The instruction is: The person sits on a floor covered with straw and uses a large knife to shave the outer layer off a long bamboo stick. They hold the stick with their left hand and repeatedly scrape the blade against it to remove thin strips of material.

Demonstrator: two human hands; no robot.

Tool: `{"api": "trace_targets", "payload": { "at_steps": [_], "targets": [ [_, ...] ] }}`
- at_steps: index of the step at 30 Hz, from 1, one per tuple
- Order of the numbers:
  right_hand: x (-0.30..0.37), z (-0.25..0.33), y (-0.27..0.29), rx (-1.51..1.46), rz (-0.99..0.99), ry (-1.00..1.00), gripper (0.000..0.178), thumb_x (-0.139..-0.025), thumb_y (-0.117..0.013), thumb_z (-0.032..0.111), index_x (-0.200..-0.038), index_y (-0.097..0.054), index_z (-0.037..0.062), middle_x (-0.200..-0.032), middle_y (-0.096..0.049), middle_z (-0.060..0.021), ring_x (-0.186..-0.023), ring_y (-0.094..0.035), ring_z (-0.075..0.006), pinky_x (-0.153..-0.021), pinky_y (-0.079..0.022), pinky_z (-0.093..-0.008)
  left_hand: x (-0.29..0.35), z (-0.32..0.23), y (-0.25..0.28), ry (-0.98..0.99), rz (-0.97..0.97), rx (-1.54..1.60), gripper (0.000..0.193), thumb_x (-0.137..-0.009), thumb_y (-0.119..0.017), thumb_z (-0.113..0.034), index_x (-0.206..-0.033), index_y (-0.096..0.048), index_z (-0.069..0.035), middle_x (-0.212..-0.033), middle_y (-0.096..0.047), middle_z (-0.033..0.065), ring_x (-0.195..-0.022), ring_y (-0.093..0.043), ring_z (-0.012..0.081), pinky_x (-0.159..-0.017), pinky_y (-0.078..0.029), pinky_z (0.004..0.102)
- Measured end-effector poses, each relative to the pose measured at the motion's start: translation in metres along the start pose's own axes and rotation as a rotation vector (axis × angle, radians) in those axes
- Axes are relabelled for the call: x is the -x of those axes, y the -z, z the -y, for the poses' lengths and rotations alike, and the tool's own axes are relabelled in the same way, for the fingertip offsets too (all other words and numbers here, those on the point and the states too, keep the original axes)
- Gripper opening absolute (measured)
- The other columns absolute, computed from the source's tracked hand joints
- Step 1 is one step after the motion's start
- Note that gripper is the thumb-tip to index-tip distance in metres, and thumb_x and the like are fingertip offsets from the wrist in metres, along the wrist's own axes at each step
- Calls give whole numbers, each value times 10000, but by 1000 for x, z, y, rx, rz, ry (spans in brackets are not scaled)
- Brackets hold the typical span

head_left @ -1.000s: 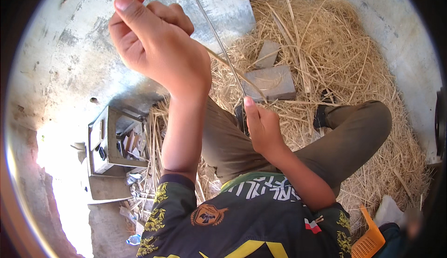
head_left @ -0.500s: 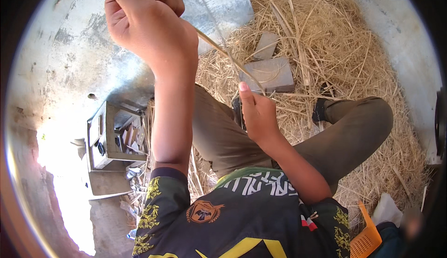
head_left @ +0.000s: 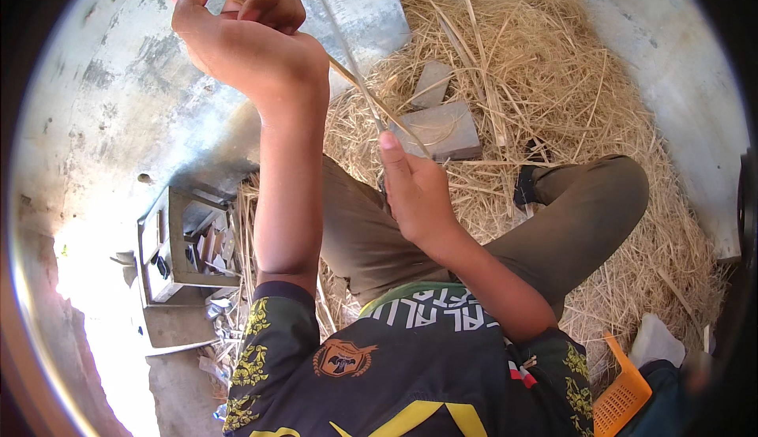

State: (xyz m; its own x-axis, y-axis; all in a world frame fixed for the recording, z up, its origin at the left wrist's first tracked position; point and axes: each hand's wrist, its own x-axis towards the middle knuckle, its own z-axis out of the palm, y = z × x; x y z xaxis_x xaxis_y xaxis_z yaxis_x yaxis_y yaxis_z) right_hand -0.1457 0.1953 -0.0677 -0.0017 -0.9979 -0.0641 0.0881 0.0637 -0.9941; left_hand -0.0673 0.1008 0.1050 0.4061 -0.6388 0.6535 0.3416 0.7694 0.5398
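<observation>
My left hand is raised at the upper left with its fingers curled around a thin bamboo strip, whose end shows between the fingers. From behind the left wrist the strip slants down to my right hand. That hand is closed, thumb up, above my crossed legs, and grips what looks like a knife. Its long, narrow grey blade points up past the left wrist and crosses the strip just above the right thumb. The handle is hidden in my fist.
A pile of straw-like shavings spreads ahead and to the right. On it lie a grey block, a smaller flat piece and longer strips. A wooden box with scraps stands left. An orange plastic basket sits lower right.
My left hand has come down slightly and its fingers have loosened somewhat around the strip. The blade shows more sharply. The view has shifted, moving the whole scene a little to the left.
</observation>
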Motion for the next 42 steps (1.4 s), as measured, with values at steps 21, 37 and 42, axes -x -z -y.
{"api": "trace_targets", "payload": {
  "at_steps": [21,37,42],
  "targets": [
    [-32,-87,29,300,-117,-29,762,-1039,-408,592,-611,-494,-32,-529,-463,-129,-518,-443,-224,-574,-386,-428,8,17,-12,-88,17,-108,276,-949,-496,-325,-947,-325,-109,-528,-245,-19,-510,-161,124,-523,-138,329],
    [-43,-101,42,442,-57,-174,830,-1024,-358,649,-567,-494,-30,-510,-460,-138,-510,-493,-266,-562,-387,-462,-18,29,-26,-178,49,-230,445,-926,-657,-253,-572,-389,-222,-470,-324,-79,-392,-219,45,-366,-148,250],
    [-37,-47,26,280,-106,54,806,-1033,-371,638,-600,-490,-31,-500,-433,-131,-496,-456,-261,-560,-380,-457,-22,29,-25,34,158,-151,460,-957,-641,-316,-590,-380,-222,-496,-282,-86,-411,-196,55,-391,-147,268]
  ]
}}
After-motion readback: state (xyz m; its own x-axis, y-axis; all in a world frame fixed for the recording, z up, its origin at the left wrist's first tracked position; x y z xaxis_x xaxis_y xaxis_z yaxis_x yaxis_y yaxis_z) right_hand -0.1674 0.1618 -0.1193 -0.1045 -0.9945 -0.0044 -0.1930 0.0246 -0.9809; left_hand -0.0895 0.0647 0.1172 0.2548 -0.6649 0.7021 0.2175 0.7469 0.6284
